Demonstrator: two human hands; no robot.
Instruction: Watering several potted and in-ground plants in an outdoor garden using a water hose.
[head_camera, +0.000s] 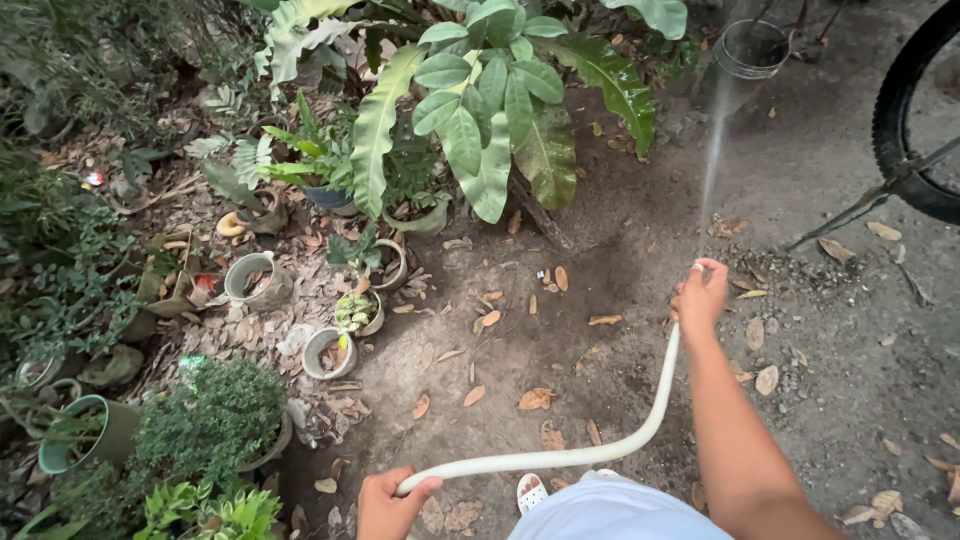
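Hose (600, 455), pale and curving, is running across the bare soil (620, 240) between both hands. Right hand (698, 297) is clamping its fingers around the nozzle end, sending a water jet (715, 150) toward a clear container (752, 47). Left hand (388, 505) is gripping the lower stretch, fingers closed, near the potted plants (330, 345).

Head-worn camera, looking steeply down, near the hands, garden ground (560, 330)
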